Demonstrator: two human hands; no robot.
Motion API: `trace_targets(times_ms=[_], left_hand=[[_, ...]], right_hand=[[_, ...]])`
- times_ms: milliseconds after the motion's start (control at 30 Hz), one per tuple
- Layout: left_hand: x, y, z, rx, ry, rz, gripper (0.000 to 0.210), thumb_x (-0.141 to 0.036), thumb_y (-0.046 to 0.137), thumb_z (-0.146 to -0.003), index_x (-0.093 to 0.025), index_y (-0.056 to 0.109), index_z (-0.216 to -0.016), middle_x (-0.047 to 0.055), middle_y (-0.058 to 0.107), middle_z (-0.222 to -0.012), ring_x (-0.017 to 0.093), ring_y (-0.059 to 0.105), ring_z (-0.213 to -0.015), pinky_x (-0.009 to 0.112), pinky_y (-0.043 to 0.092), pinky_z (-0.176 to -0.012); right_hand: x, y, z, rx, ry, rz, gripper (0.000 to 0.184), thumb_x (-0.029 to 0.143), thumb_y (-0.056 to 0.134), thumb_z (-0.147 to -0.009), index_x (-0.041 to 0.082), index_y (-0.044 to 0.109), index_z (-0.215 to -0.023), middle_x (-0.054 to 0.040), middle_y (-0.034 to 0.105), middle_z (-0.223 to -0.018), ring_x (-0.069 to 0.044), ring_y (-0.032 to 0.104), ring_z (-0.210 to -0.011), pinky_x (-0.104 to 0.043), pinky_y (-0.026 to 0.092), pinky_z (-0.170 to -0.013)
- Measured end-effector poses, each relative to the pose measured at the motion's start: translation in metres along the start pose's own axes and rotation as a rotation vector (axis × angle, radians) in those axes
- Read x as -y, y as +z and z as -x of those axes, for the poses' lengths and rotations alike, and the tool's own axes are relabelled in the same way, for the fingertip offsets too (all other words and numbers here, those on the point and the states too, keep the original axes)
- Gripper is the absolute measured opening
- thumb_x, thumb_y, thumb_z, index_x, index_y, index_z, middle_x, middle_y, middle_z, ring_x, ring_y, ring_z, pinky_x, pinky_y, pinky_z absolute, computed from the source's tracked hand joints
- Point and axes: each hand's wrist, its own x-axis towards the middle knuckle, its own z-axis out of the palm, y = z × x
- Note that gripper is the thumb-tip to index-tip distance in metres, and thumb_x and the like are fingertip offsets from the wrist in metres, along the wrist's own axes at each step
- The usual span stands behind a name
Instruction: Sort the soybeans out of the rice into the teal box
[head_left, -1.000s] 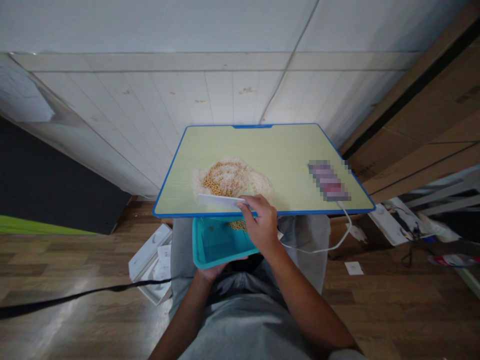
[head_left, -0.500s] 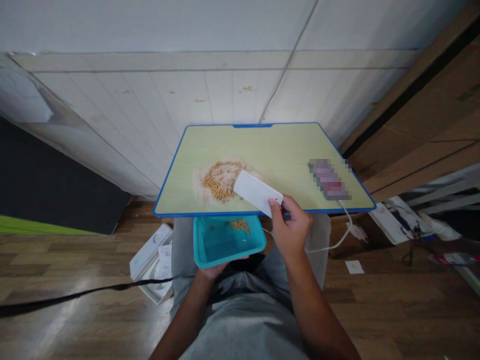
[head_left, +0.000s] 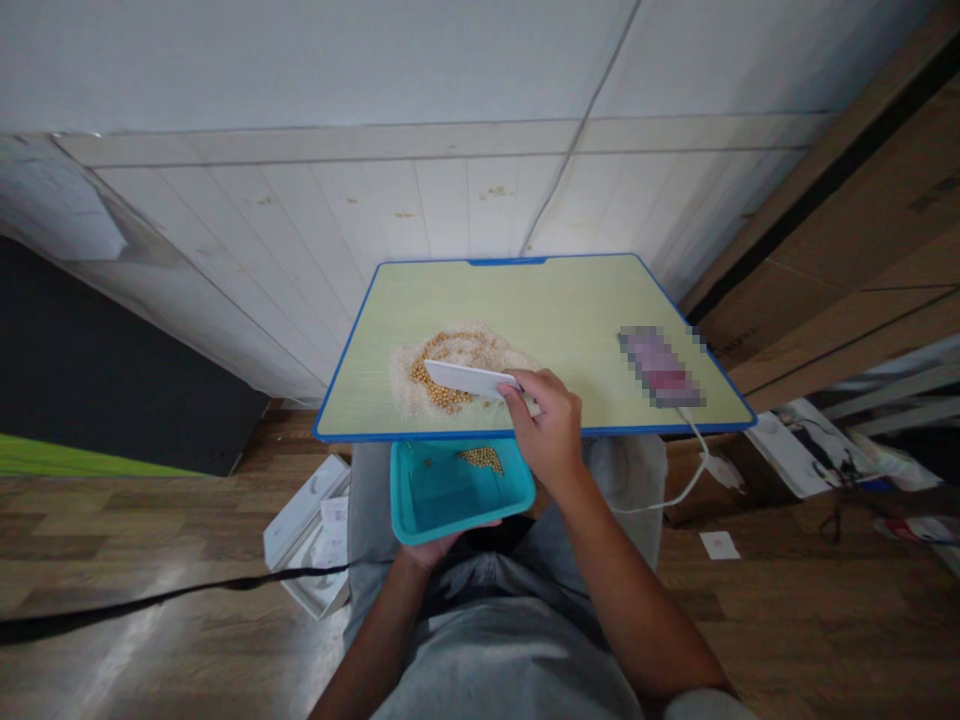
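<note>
My right hand (head_left: 551, 420) pinches one end of a flat white card-like plate (head_left: 469, 379), held tilted on its edge over a pile of soybeans (head_left: 444, 397) mixed with rice (head_left: 487, 350). The pile lies on the left half of a pale green table (head_left: 577, 300) with a blue rim. Below the table's front edge, my left hand (head_left: 431, 552) supports a teal plastic tray (head_left: 401, 520) from underneath; most of its fingers are hidden beneath the tray. Several soybeans (head_left: 481, 459) lie in the tray's far right part.
A pixelated phone-like object (head_left: 660, 365) with a white cable (head_left: 701, 465) lies on the table's right side. An open white box (head_left: 307, 535) sits on the floor at left. Cardboard boxes (head_left: 847, 250) stand on the right; a white panelled wall (head_left: 300, 220) is behind the table.
My right hand has moved left with the white plate, which has turned from lying flatter to standing more on edge over the beans. The left hand still holds the tray.
</note>
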Motion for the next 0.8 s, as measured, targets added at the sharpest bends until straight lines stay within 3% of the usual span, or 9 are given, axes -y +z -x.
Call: trace_targets(times_ms=[200, 400, 567, 800], left_hand=[[0.003, -0.007, 0.001, -0.037, 0.002, 0.091, 0.073, -0.092, 0.059, -0.116, -0.042, 0.099, -0.153, 0.004, 0.081, -0.184, 0.059, 0.042, -0.195, 0.094, 0.03, -0.152], [0.007, -0.023, -0.004, 0.16, 0.049, 0.11, 0.07, -0.082, 0.052, -0.12, -0.043, 0.094, -0.16, 0.005, 0.08, -0.185, 0.056, 0.035, -0.198, 0.099, 0.02, -0.151], [0.006, -0.026, -0.003, 0.191, 0.061, 0.113, 0.071, -0.077, 0.047, -0.123, -0.041, 0.091, -0.166, 0.008, 0.077, -0.189, 0.054, 0.03, -0.2, 0.101, 0.014, -0.151], [0.003, -0.021, -0.003, 0.236, 0.048, 0.123, 0.075, -0.075, 0.039, -0.124, -0.04, 0.091, -0.166, 0.007, 0.077, -0.189, 0.055, 0.03, -0.199, 0.101, 0.017, -0.15]], right_hand=[[0.004, 0.017, -0.056, 0.174, -0.103, 0.106, 0.025, 0.036, 0.075, -0.127, 0.034, 0.099, -0.133, -0.0077, 0.099, -0.127, -0.035, 0.079, -0.115, -0.049, 0.063, -0.105], [0.017, 0.038, -0.099, 0.383, -0.196, 0.234, 0.028, 0.028, 0.069, -0.132, 0.033, 0.096, -0.137, -0.0076, 0.099, -0.131, -0.035, 0.074, -0.124, -0.046, 0.05, -0.102], [0.02, 0.042, -0.106, 0.456, -0.215, 0.259, 0.029, 0.021, 0.069, -0.13, 0.03, 0.097, -0.133, -0.0097, 0.099, -0.131, -0.036, 0.073, -0.125, -0.046, 0.043, -0.102], [0.017, 0.021, -0.101, 0.494, -0.243, 0.25, 0.026, 0.02, 0.075, -0.127, 0.032, 0.098, -0.128, -0.008, 0.098, -0.124, -0.035, 0.072, -0.123, -0.046, 0.042, -0.102]])
